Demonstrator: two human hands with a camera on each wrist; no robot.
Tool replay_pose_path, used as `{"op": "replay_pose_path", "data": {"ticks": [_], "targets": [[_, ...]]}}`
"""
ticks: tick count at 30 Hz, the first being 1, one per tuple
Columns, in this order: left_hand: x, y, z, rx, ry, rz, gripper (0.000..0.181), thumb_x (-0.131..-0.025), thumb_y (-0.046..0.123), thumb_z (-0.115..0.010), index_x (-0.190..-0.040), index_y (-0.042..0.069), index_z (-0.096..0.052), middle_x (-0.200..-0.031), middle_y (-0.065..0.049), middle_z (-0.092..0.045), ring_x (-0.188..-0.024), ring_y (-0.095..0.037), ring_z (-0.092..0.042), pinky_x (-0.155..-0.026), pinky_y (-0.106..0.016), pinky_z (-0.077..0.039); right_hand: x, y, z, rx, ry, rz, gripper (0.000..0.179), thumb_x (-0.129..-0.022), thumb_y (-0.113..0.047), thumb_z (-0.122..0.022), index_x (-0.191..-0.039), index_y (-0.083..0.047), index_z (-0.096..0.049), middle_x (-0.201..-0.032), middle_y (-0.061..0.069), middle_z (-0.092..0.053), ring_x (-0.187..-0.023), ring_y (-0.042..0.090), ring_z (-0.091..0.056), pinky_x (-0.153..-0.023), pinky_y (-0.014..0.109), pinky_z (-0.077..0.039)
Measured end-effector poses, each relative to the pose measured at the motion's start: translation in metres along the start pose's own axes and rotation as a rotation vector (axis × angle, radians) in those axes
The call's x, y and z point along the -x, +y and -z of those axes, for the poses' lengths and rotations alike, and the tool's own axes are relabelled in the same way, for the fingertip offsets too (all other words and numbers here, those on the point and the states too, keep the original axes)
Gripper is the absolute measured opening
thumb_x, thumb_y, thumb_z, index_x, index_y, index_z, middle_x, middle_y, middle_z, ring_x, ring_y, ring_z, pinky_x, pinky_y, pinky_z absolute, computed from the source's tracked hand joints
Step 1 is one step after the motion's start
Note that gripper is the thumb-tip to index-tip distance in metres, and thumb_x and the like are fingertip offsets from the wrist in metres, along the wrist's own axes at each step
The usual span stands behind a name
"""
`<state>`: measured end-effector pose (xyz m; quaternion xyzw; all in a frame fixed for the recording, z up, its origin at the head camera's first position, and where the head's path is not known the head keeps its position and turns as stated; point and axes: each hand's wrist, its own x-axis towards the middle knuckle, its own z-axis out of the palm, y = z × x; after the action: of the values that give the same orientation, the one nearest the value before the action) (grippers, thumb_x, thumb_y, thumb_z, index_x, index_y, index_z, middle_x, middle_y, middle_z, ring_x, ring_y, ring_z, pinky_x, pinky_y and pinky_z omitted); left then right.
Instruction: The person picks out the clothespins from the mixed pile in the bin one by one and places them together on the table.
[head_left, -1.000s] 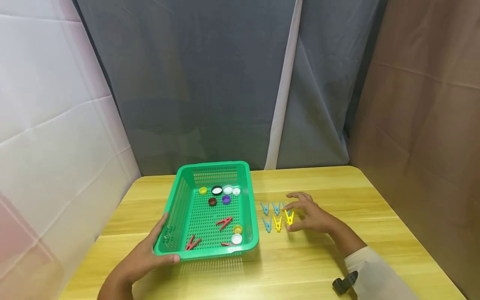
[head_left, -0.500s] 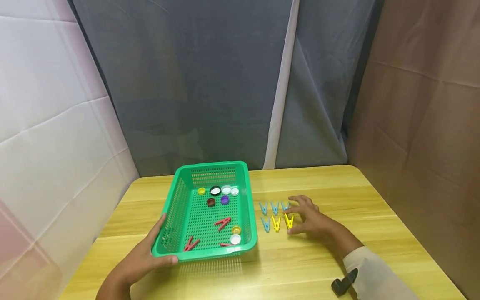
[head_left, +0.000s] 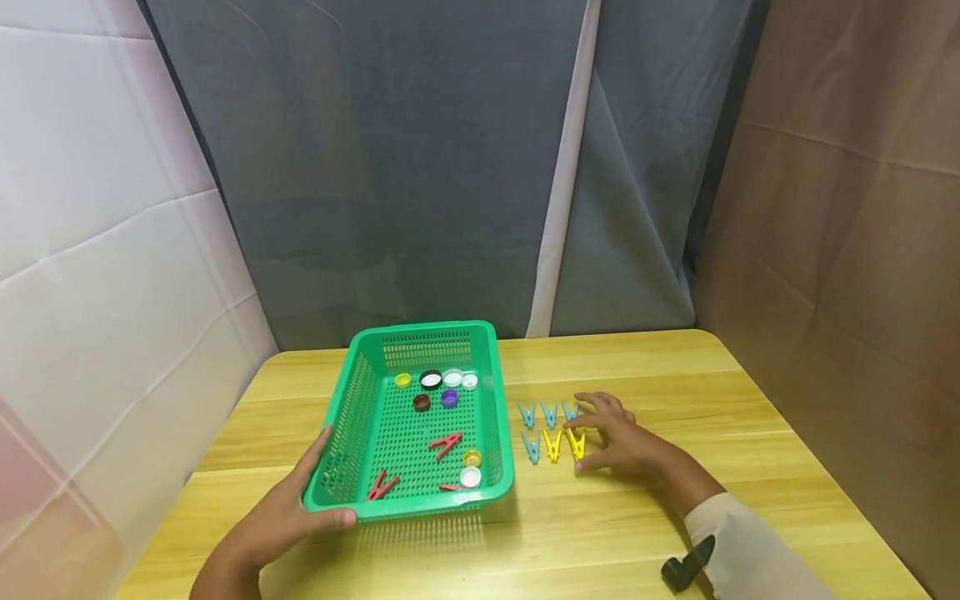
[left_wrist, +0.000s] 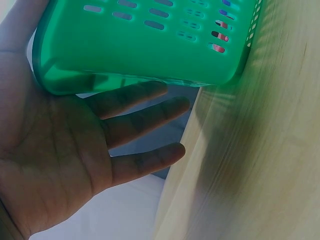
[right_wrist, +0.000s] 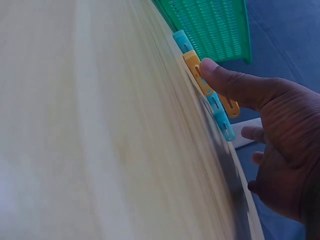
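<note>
A green plastic basket [head_left: 495, 417] stands on the table. My left hand [head_left: 273, 521] supports its near left corner, the thumb along the front rim and the fingers at the left side. In the left wrist view several fingers [left_wrist: 145, 122] lie straight and spread against the basket. Beside the basket, clothespins lie in two rows. My right hand [head_left: 626, 437] holds the rightmost yellow clothespin [head_left: 576, 446] between thumb and forefinger. To its left lie another yellow clothespin [head_left: 552, 447] and a blue clothespin [head_left: 531, 448]. The back row is blue clothespins [head_left: 550, 415], one partly behind my fingers.
Inside the basket are several bottle caps, among them a purple cap [head_left: 449, 398], a brown cap [head_left: 422, 402] and a white cap [head_left: 470, 477]. Red clothespins [head_left: 446, 444] lie there too. A grey curtain [head_left: 420, 183] hangs behind the wooden table [head_left: 465, 571].
The rightmost yellow clothespin has shifted slightly toward me, level with the yellow one beside it. My right hand has moved very little. The left hand and basket stay in place.
</note>
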<state>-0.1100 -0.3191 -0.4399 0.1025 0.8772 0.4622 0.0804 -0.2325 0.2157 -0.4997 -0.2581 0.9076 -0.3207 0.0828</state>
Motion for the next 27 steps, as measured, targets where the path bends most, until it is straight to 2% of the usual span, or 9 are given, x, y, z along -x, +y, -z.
{"op": "replay_pose_path", "data": {"ticks": [3,7,11,16,21,24,27], "targets": [[-0.0002,-0.0002,0.0003,0.003,-0.001,-0.008,0.128,-0.092,0.021,-0.087,-0.177,0.022,0.008,-0.180,-0.034,-0.008,-0.155,-0.057,-0.034,-0.098,-0.017,-0.046,0.0002,-0.0006,0.0006,0.001,0.000,-0.004,0.072,-0.082,-0.045,-0.096,-0.145,-0.020,-0.072,-0.178,0.018,-0.027,-0.164,0.054,-0.010,-0.117,0.091,-0.007],[-0.0002,-0.0003,0.0002,0.008,-0.003,-0.015,0.128,-0.092,0.021,-0.087,-0.177,0.022,0.007,-0.180,-0.034,-0.008,-0.156,-0.058,-0.032,-0.098,-0.017,-0.046,-0.0010,0.0000,0.0017,-0.002,-0.008,-0.012,0.084,-0.082,-0.044,-0.096,-0.155,-0.019,-0.063,-0.179,0.018,-0.025,-0.165,0.053,-0.010,-0.117,0.091,-0.007],[-0.0001,0.0000,0.0000,0.009,-0.001,-0.019,0.128,-0.091,0.021,-0.087,-0.177,0.021,0.007,-0.180,-0.034,-0.009,-0.154,-0.056,-0.036,-0.098,-0.017,-0.046,-0.0019,0.0004,0.0027,-0.003,0.009,-0.017,0.092,-0.080,-0.044,-0.097,-0.158,-0.015,-0.058,-0.179,0.019,-0.025,-0.165,0.054,-0.011,-0.117,0.091,-0.009],[-0.0001,0.0004,-0.0001,0.016,-0.005,-0.015,0.128,-0.092,0.021,-0.087,-0.177,0.022,0.007,-0.179,-0.034,-0.010,-0.153,-0.055,-0.038,-0.097,-0.017,-0.047,-0.0003,0.0017,0.0031,-0.029,0.054,-0.026,0.074,-0.079,-0.043,-0.098,-0.141,-0.017,-0.068,-0.178,0.019,-0.028,-0.164,0.054,-0.011,-0.117,0.091,-0.007],[0.0000,0.0007,0.0000,0.019,-0.006,-0.016,0.128,-0.092,0.021,-0.087,-0.177,0.021,0.008,-0.180,-0.034,-0.009,-0.153,-0.055,-0.037,-0.098,-0.017,-0.047,-0.0002,0.0019,0.0033,0.003,0.096,-0.039,0.053,-0.077,-0.045,-0.099,-0.117,-0.024,-0.071,-0.175,0.020,-0.033,-0.163,0.054,-0.014,-0.117,0.088,-0.010],[0.0000,0.0007,0.0002,0.016,-0.006,-0.016,0.127,-0.092,0.022,-0.087,-0.177,0.021,0.008,-0.180,-0.034,-0.009,-0.154,-0.055,-0.037,-0.098,-0.017,-0.047,-0.0008,0.0007,0.0036,0.040,0.122,-0.061,0.048,-0.074,-0.049,-0.100,-0.104,-0.026,-0.070,-0.173,0.019,-0.037,-0.162,0.053,-0.016,-0.118,0.084,-0.012],[0.0002,0.0004,0.0002,0.012,-0.006,-0.016,0.128,-0.092,0.022,-0.087,-0.177,0.021,0.008,-0.180,-0.034,-0.010,-0.153,-0.055,-0.038,-0.098,-0.017,-0.047,-0.0010,-0.0012,0.0038,0.069,0.135,-0.074,0.047,-0.073,-0.052,-0.101,-0.098,-0.027,-0.070,-0.171,0.019,-0.040,-0.161,0.052,-0.018,-0.118,0.081,-0.013]]}}
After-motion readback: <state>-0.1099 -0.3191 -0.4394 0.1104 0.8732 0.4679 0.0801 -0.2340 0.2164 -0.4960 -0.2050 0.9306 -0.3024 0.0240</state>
